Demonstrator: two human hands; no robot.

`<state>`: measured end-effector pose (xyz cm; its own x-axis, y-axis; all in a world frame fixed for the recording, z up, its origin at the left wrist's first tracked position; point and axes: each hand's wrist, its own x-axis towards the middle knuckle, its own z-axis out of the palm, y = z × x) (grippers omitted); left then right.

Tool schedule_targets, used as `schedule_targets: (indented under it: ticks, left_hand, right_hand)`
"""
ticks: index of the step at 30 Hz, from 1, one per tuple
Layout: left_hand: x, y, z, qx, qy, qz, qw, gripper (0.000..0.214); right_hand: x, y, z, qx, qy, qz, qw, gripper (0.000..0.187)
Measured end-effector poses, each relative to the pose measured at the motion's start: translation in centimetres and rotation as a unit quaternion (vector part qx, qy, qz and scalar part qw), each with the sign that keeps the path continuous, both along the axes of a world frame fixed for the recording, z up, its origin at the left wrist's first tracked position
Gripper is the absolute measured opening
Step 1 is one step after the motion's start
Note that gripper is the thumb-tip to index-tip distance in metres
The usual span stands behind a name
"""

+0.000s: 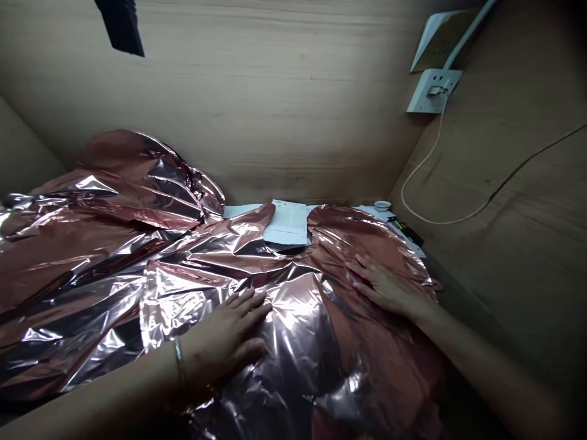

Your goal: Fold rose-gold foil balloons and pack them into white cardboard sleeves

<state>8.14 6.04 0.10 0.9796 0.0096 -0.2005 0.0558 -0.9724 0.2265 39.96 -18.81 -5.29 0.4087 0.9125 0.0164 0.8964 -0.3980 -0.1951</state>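
A large, shiny rose-gold foil balloon (293, 330) lies flat and creased in front of me. My left hand (236, 333), with a bracelet at the wrist, rests on its middle with the fingers stretched out. Further right, my right hand (378, 284) lies on the foil, fingers spread and palm down. Neither hand holds anything. Between two rounded upper lobes of the foil, a white box or packet (287, 223) shows on the surface behind. More crumpled rose-gold foil (137, 174) is heaped at the left.
A wooden panel (275, 98) closes off the back. On the right wall, a white power socket (433, 91) has a plug whose cable (440, 221) hangs in a loop. A small white dish (382, 206) and a black-and-yellow item (406, 231) lie at the back right. A dark object (121, 27) hangs at the upper left.
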Motion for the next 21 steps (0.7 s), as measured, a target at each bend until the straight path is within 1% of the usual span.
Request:
schedule_targets:
  ticks: [2,3,5,7,9,11,14,16,18,21]
  left_hand:
    - [0.7,-0.1,0.3,0.019,-0.031,0.03,0.999,0.054]
    - [1.1,-0.3,0.1,0.034,-0.05,0.048,0.997,0.054]
    - [2.0,-0.6,-0.9,0.058,-0.072,0.069,0.993,0.061]
    - [2.6,-0.7,-2.1,0.06,-0.063,0.062,0.994,0.07]
    - [2.9,-0.7,-2.7,0.051,-0.051,0.045,0.996,0.072]
    - [3.0,-0.7,-2.5,0.047,-0.045,0.047,0.997,0.068]
    - [3.0,-0.3,-1.5,0.073,-0.043,0.088,0.993,0.062]
    - [2.7,0.5,-1.2,0.096,-0.033,0.105,0.989,0.065]
    - [2.3,1.4,-1.2,0.104,-0.018,0.106,0.989,0.069]
    - [2.1,2.1,-0.6,0.101,-0.016,0.114,0.988,0.062]
  right_hand:
    - [-0.3,0.3,-0.2,-0.002,-0.002,-0.013,1.0,0.059]
    - [-0.4,0.5,-0.2,0.003,0.001,-0.017,1.0,0.062]
    - [-0.5,1.2,0.0,0.021,0.014,-0.008,1.0,0.066]
    - [-0.9,2.3,0.2,0.042,0.025,0.021,0.999,0.066]
    - [-1.3,3.6,0.4,0.055,0.033,0.056,0.996,0.061]
    - [-1.5,4.6,0.4,0.061,0.038,0.077,0.994,0.056]
    - [-1.2,5.3,-0.1,0.053,0.043,0.078,0.995,0.054]
    - [-0.7,5.2,-0.5,0.049,0.044,0.065,0.996,0.056]
    - [-0.3,4.9,-0.8,0.044,0.047,0.056,0.996,0.057]
    - [-0.1,4.7,-1.0,0.035,0.053,0.056,0.996,0.056]
